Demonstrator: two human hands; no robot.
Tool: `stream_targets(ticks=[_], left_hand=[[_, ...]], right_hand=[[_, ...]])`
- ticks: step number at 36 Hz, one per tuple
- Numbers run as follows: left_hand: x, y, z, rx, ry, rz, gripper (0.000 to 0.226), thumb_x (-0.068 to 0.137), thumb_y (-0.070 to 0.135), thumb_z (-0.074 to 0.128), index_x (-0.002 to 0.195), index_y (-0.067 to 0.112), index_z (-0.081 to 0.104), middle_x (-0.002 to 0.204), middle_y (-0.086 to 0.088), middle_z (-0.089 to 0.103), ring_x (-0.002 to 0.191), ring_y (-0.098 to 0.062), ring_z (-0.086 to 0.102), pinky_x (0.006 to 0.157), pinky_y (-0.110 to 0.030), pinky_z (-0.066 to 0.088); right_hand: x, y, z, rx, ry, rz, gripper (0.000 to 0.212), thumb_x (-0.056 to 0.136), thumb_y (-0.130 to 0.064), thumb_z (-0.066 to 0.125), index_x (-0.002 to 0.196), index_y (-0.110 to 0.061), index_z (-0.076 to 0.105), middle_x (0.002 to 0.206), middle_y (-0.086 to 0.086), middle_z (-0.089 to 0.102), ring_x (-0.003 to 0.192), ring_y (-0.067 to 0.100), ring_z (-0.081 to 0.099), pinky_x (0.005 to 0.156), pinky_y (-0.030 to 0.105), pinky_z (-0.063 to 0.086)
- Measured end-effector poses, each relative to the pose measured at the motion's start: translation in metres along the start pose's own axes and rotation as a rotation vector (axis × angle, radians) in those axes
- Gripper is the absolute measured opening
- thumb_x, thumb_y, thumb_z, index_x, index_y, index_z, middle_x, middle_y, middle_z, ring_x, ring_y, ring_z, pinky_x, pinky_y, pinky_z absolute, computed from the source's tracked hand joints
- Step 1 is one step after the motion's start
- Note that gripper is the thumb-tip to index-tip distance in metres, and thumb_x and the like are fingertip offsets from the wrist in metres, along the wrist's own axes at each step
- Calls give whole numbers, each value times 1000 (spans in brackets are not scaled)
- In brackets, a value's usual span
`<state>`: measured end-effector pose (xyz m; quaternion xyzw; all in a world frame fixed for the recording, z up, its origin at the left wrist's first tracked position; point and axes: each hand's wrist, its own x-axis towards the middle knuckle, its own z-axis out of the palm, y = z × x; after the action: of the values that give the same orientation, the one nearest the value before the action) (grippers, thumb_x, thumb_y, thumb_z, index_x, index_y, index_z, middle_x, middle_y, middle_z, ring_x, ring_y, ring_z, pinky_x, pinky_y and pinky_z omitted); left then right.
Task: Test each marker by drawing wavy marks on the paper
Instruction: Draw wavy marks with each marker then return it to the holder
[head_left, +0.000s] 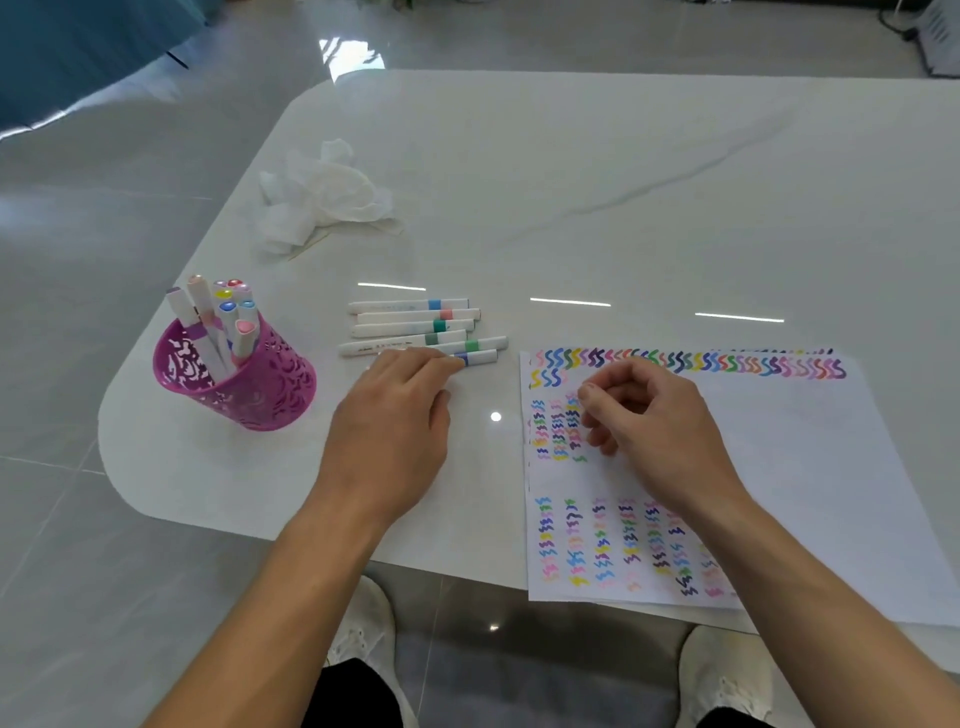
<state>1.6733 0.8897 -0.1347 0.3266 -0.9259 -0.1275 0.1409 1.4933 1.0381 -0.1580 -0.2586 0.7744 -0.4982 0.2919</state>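
Note:
White paper (789, 467) lies on the right of the table, covered with rows of coloured wavy marks along its top and left side. Several capped white markers (415, 325) lie side by side left of the paper. My left hand (400, 415) lies flat, its straight fingertips touching the nearest marker, the one with a blue-purple band (480, 358). My right hand (649, 415) hovers over the paper's upper left part, fingers loosely curled, holding nothing. A purple cut-out pen cup (260, 384) with several more markers stands at the left.
A crumpled white tissue (322, 197) lies at the back left of the white table (571, 182). The table's rounded front-left corner is close to the cup. Below the front edge I see my two white shoes on the grey tiled floor.

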Motion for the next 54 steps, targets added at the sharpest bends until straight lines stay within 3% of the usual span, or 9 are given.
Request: stream_targets(ticks=[6,12,16,30,39,46,48,51,54], left_hand=[[9,8,8,25,-38,-43,34,98,15,58,132,17,62,131,-1,63,122,-22,54,101,-37,47],[15,11,13,87,-40,-97,34,94,11,61,128,15,63,118,-4,62,114,-26,53,86,-42,51],[15,12,17,83,-28,-128,16,93,14,64,109,14,70,104,-3,60,102,-24,53,76,-40,50],[15,21,15,32,-19,-117,14,97,22,62,107,18,71,105,1,69,98,-18,56,82,-29,43],[18,40,9,-306,111,-1,20,97,20,62,116,22,66,102,9,65,88,-3,54,77,-7,39],[17,55,7,-537,125,108,52,100,11,54,148,30,44,103,8,54,96,-18,58,80,-32,52],[17,59,7,-566,109,113,52,101,11,52,147,32,45,105,7,54,99,-18,59,82,-34,54],[17,65,9,-661,109,86,46,99,7,56,138,31,55,106,9,57,101,-14,63,82,-22,55],[16,67,10,-716,100,19,37,97,13,61,129,32,60,105,12,63,97,-6,66,77,-13,54]], right_hand=[[3,0,-11,96,-11,9,6,98,-15,70,92,-13,70,73,3,75,60,14,69,55,19,52],[4,1,-18,120,2,6,6,98,-14,70,92,-12,70,72,5,75,58,15,67,54,19,51],[2,1,-20,100,-3,1,5,98,-15,69,93,-13,70,72,4,75,59,16,68,55,22,53],[1,4,-17,96,-39,66,6,97,-13,69,91,-11,71,75,5,76,62,14,70,59,21,54],[-2,-2,-13,174,-69,63,6,97,-15,70,93,-11,72,79,4,77,66,13,72,62,18,55],[-6,-9,-11,150,-170,-75,12,94,-22,76,106,-23,74,93,-2,77,88,14,75,84,31,61],[-9,-11,-9,128,-217,-115,21,95,-33,75,115,-30,72,103,-8,76,100,8,73,90,27,59],[-12,-12,-6,85,-271,-152,23,99,-45,65,122,-40,67,111,-17,75,108,3,71,93,23,57],[-14,-13,-4,49,-284,-163,35,101,-50,56,130,-32,65,109,-13,77,105,6,73,95,31,58]])
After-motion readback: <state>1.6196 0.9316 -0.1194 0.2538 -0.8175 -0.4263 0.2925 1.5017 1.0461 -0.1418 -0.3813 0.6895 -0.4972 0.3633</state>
